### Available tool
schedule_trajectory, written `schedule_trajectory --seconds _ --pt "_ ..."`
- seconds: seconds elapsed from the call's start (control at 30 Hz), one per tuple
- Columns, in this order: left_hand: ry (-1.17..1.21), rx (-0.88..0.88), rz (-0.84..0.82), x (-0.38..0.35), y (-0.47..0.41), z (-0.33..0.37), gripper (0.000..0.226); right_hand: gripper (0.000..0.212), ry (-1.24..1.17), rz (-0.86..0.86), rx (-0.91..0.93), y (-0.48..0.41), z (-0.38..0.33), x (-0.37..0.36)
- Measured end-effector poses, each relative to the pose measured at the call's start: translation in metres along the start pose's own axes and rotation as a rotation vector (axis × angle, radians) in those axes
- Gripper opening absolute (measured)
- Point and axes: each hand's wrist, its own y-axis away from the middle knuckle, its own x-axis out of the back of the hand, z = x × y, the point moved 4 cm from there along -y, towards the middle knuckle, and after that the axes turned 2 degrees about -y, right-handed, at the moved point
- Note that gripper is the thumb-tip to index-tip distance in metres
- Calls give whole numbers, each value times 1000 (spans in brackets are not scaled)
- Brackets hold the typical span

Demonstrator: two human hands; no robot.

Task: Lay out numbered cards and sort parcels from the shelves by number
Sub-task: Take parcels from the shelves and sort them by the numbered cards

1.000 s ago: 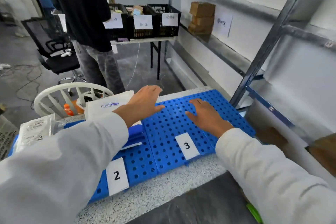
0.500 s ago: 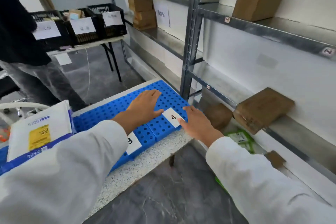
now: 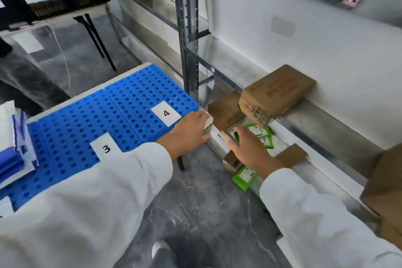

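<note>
A: Which step?

B: The cards look laid out. Card 3 (image 3: 106, 148) and card 4 (image 3: 166, 113) lie flat on the blue trays (image 3: 134, 102). So my read is parcel picking, just starting.

A: Where's the parcel?

B: A white parcel (image 3: 218, 137) lies on the bottom shelf (image 3: 289, 139), at its front edge just past the trays. Both hands are on that spot.

A: Fingers?

B: The left hand (image 3: 191, 130) is at the parcel's near end, with its thumb touching the edge. Something pale sits at the fingertips, and it's blurred. Can't tell if the hand has gripped anything. The right hand (image 3: 250, 148) hovers over the far end with its fingers apart and fairly straight, holding nothing.

A: Clutter?

B: Green pouches (image 3: 262, 136) lie beside the parcel, partly under the right hand. A brown box (image 3: 226, 109) stands behind it. A tilted brown box (image 3: 276, 93) overhangs from the shelf above.

A: Next move?

B: My guess is pinch both ends, lift it clear of the pouches, then read the label. The number isn't legible from here, so the card slot is unknown.

A: Risk?

B: It could drag a pouch out or knock the overhanging box.
</note>
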Motion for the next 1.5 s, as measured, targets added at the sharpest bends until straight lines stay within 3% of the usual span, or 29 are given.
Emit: schedule_trajectory --seconds 0.47,0.6,0.8,0.97,1.1,1.27,1.33,1.43,1.5 --pt "168 68 -203 -123 -107 -19 56 51 91 -200 -32 -100 63 -64" --pt "191 90 -211 -170 -144 -34 52 48 35 -173 -26 -148 79 -93" --pt "156 133 -283 -290 -202 -62 36 59 -153 -108 -172 -218 129 -192" --pt "208 309 -217 -388 -248 -92 51 41 -43 -144 -180 -264 204 -285" --pt "193 312 -182 -458 -276 -110 61 35 10 -187 -184 -289 268 -357" --pt "186 289 -57 -529 -316 -146 60 57 -114 -62 -312 -332 337 -420" --pt "201 295 -10 -552 -335 -161 59 66 -176 60 -357 -362 364 -427" --pt "155 272 17 -585 -372 -179 58 57 -306 233 -423 -409 399 -416" --pt "153 282 37 -600 -398 -186 60 49 -499 216 -490 -435 416 -411"
